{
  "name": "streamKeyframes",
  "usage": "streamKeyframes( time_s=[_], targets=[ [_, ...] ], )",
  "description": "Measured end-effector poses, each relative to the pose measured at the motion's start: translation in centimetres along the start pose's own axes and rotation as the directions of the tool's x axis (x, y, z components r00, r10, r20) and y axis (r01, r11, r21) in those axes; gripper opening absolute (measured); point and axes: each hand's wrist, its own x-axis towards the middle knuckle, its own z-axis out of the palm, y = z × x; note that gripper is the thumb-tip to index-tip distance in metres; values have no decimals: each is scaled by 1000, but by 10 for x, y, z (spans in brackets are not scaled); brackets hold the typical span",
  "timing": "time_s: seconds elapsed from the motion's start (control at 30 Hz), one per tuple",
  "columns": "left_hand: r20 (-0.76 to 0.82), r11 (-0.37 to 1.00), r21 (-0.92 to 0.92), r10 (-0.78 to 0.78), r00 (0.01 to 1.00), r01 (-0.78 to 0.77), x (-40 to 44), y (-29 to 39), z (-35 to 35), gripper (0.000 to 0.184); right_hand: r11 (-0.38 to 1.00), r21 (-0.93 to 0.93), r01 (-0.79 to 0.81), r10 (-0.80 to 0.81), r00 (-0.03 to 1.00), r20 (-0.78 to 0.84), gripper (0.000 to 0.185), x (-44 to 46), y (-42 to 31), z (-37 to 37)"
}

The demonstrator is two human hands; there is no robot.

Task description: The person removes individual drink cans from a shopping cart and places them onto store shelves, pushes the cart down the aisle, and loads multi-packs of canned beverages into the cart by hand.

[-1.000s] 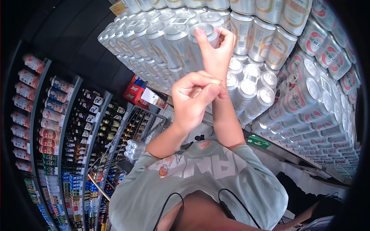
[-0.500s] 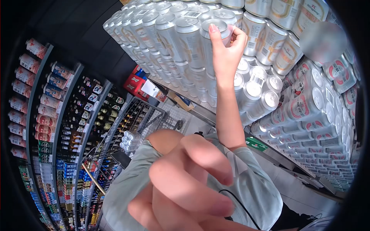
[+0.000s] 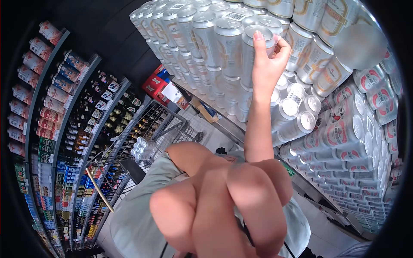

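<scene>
My right hand (image 3: 269,69) reaches out to the tall stack of silver beer cans. Its thumb lies on the top rim of a corner can in a plastic-wrapped pack of beer cans (image 3: 229,47), and its fingers bend round that can's right side. The pack still sits on the stack, with a barcode on its top. Close to the camera, my left hand (image 3: 219,202) fills the lower middle, large and blurred. Its fingers are bent inward; the fingertips are hidden, and I cannot see anything in them.
A shopping cart (image 3: 129,165) at the left holds a wrapped pack of silver cans (image 3: 143,148). Behind it, shelves (image 3: 64,120) carry many cans and bottles. Packs with pink labels (image 3: 340,133) are stacked at the right. A red box (image 3: 152,84) stands beyond the cart.
The view has shifted, so the stack and my right hand sit further right. My right hand keeps its hold on the pack. My left hand has turned, and its fingertips no longer show.
</scene>
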Motion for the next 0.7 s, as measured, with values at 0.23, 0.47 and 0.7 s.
streamKeyframes(
  time_s=[0.23,0.47,0.7],
  targets=[
    [14,997,59,50,999,-51,1,4,-14,25,996,69,-47,46,999,25,58,3,4,1],
    [-69,960,280,42,997,-21,2,16,-17,21,990,131,-44,43,999,12,56,4,7,4],
    [-119,973,214,116,986,-89,2,0,-17,7,994,96,-50,51,999,-11,55,1,-1,5]
  ],
)
